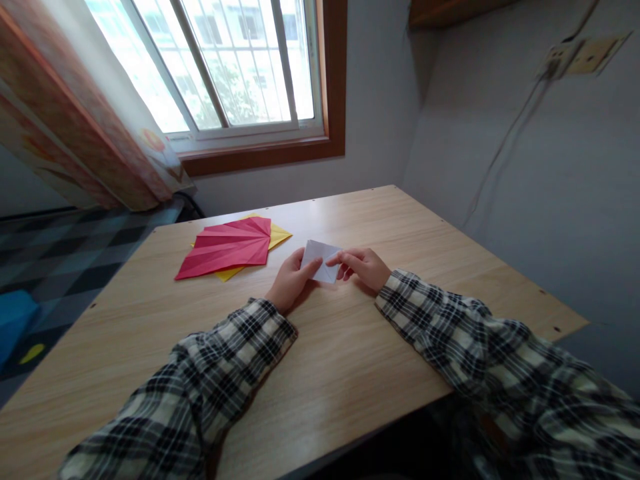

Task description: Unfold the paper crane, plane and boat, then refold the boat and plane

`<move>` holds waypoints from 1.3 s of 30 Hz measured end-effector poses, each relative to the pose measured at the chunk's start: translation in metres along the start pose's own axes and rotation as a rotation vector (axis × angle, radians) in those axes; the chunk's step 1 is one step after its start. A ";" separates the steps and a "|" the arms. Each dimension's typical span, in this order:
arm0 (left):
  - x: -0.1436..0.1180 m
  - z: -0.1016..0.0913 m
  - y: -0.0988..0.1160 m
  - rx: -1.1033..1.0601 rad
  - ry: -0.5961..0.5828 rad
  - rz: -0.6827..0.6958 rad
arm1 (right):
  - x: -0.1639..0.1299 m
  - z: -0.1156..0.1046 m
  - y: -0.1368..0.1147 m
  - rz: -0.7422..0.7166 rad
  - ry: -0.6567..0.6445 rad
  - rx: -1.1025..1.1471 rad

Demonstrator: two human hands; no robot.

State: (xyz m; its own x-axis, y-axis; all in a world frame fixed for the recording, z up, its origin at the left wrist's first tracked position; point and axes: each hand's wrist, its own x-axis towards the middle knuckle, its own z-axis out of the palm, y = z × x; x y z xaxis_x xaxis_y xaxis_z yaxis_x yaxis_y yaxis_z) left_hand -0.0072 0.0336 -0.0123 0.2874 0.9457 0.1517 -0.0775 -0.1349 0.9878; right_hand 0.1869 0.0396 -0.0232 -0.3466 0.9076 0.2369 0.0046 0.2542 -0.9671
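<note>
On the wooden table (350, 360), near its middle, a small folded white paper (321, 261) sits between both hands, creases visible on its face. Left hand (291, 280) pinches the paper's left edge, thumb on top, other fingers under or behind it. Right hand (363, 267) pinches the right corner with thumb and forefinger, remaining fingers curled in. Both forearms in plaid sleeves (470, 333) rest on the tabletop. Left of the hands, well apart: creased red paper (227, 248) lying on a yellow sheet (278, 235), flat on the table. No containers in view.
</note>
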 end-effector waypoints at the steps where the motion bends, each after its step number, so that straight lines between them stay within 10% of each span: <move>1: -0.001 0.001 0.001 -0.013 -0.009 -0.001 | 0.000 0.000 0.000 -0.004 0.002 0.006; 39: 0.002 -0.005 0.000 0.154 0.156 -0.005 | 0.000 0.002 -0.002 0.079 -0.092 0.105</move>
State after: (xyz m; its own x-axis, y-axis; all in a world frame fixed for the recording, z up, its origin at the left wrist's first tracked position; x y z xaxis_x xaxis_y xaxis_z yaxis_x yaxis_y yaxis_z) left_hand -0.0113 0.0367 -0.0118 0.1349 0.9793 0.1510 0.0741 -0.1619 0.9840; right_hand 0.1855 0.0381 -0.0213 -0.4337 0.8876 0.1552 -0.0617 0.1426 -0.9879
